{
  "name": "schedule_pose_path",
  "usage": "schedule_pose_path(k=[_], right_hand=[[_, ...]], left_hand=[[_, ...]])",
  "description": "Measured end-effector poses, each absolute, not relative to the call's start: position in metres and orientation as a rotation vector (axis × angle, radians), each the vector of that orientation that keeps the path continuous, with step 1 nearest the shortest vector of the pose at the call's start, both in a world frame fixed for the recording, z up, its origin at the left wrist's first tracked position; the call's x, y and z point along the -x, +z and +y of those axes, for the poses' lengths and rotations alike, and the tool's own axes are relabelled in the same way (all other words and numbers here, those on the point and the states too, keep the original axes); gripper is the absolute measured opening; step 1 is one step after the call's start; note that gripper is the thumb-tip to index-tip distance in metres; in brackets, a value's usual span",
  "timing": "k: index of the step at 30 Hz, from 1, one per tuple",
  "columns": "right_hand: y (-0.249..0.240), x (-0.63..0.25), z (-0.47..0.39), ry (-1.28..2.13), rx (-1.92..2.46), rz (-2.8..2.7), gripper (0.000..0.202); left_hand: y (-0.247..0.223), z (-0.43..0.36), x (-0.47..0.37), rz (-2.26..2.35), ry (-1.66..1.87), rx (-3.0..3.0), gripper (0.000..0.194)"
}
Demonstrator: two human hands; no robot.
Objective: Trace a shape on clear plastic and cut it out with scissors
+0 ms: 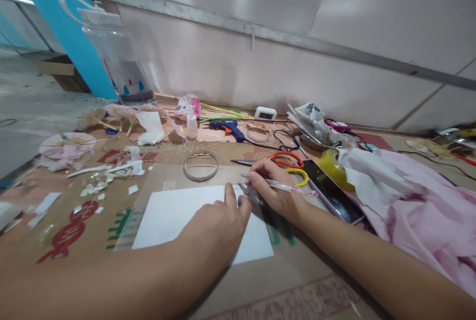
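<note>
A sheet of white paper lies on a clear plastic sheet over printed cardboard. My left hand rests on the paper, its index finger stretched to the upper edge and the thumb apart from it. Something small and dark shows between those fingers, too little to name. My right hand grips a clear pen, tip pointing left, just beyond the paper's upper right corner. Scissors with red and yellow handles lie right behind that hand. A round hoop with thin sticks inside sits behind the paper.
A phone and pink cloth lie at the right. Toward the wall are a blue glue gun, a small white bottle, a digital clock and a water bottle. Paper scraps litter the left.
</note>
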State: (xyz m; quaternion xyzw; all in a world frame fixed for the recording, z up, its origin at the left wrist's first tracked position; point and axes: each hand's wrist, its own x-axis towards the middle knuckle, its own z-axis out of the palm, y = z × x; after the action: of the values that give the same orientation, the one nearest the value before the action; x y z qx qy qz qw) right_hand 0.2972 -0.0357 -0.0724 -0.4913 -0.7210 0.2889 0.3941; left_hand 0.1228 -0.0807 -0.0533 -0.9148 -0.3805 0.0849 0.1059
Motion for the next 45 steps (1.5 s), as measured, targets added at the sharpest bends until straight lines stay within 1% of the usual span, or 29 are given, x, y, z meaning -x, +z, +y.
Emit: schedule_pose_path(k=[4,9,15,23,33,38,45], right_hand=[[-0.073,-0.298,-0.035,0.740,1.273,-1.734,0.023],[-0.071,-0.295,-0.035,0.711,1.271,-1.776,0.021],[-0.067,-0.295,-0.036,0.658,1.262,-1.877,0.020],[-0.067,-0.294,-0.036,0.582,1.298,-1.877,0.020],[-0.064,-0.294,-0.035,0.530,1.348,-1.955,0.019],[-0.065,-0.295,-0.035,0.514,1.357,-1.980,0.019],[-0.066,-0.294,-0.034,0.509,1.342,-1.968,0.019]], left_hand=[[-0.055,-0.082,-0.121,-1.097,0.212,2.696,0.048],[-0.057,-0.081,-0.119,-1.110,0.198,2.701,0.049],[-0.051,-0.079,-0.120,-1.117,0.311,2.749,0.050],[-0.045,-0.079,-0.121,-1.112,0.375,2.772,0.050],[-0.045,-0.078,-0.119,-1.104,0.387,2.801,0.051],[-0.048,-0.078,-0.120,-1.089,0.339,2.784,0.052],[-0.045,-0.078,-0.121,-1.087,0.385,2.761,0.050]])
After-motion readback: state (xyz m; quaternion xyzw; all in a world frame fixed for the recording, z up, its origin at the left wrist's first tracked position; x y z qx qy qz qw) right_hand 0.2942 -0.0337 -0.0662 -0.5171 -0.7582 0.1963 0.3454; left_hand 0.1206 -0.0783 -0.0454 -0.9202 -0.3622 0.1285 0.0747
